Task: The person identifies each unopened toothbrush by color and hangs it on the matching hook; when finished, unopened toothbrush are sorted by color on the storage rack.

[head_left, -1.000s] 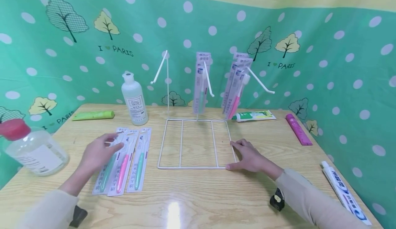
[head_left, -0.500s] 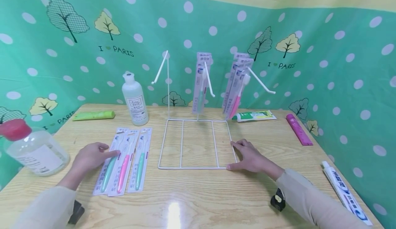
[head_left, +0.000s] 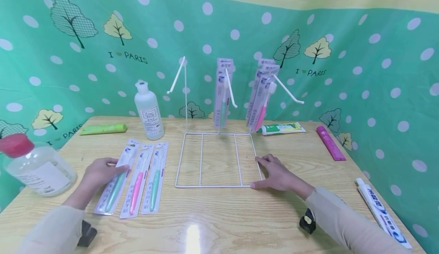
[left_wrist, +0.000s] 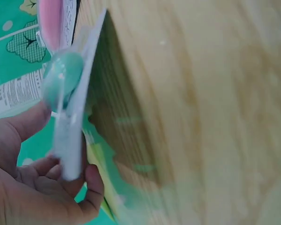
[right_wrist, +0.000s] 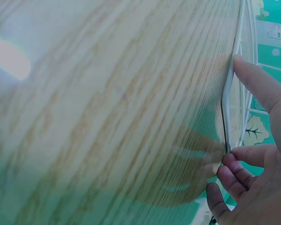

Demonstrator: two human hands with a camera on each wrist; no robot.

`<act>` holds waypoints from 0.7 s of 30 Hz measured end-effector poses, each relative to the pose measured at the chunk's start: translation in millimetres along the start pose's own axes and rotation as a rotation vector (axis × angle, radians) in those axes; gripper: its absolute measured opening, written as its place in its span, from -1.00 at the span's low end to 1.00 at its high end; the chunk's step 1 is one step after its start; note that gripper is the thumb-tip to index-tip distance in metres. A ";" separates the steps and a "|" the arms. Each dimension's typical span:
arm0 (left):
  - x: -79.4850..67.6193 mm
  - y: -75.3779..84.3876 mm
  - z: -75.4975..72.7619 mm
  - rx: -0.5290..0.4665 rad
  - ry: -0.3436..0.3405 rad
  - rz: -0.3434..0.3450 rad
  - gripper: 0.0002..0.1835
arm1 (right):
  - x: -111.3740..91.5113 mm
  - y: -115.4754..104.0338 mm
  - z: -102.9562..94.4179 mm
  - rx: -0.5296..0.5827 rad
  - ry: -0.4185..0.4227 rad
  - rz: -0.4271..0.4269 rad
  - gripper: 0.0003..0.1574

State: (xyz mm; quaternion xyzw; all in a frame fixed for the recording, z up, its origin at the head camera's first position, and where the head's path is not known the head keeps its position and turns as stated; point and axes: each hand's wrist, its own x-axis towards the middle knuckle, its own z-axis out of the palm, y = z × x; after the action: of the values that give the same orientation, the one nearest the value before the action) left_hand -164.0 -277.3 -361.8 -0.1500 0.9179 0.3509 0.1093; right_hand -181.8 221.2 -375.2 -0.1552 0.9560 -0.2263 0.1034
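Observation:
My left hand point(head_left: 101, 173) pinches a packaged green toothbrush point(head_left: 114, 193) by its side edges. In the left wrist view that toothbrush pack point(left_wrist: 75, 117) is tipped on edge between thumb and fingers, above the wood. Close by on its right lie a packaged pink toothbrush point(head_left: 136, 189) and another packaged green toothbrush point(head_left: 155, 185). My right hand point(head_left: 276, 176) rests at the front right corner of the white wire rack point(head_left: 216, 186), thumb and forefinger spread and touching its base wire. More packaged toothbrushes point(head_left: 223, 97) hang on the rack's middle and right hooks.
A clear bottle point(head_left: 149, 111) stands behind the packs, and a red-capped bottle point(head_left: 41, 170) stands at far left. A green tube point(head_left: 103, 129) lies at back left. Toothpaste tubes point(head_left: 282, 128) and a pink tube point(head_left: 330, 143) lie to the right. The rack's left hook point(head_left: 176, 74) is bare.
My left hand first drew back toward me over the packs. It now grips the leftmost toothbrush pack, which has shifted left, away from the pink one. The right hand stays put.

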 end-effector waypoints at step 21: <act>-53.0 87.6 -7.4 -0.029 0.248 0.395 -0.43 | -0.2 0.5 1.7 0.004 0.006 -0.002 0.24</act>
State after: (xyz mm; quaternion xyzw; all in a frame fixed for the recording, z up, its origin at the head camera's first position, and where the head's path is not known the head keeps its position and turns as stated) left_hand -146.1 -209.7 -286.6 -0.0111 0.9306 0.3575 -0.0773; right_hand -181.3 221.1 -376.9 -0.1551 0.9557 -0.2290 0.1005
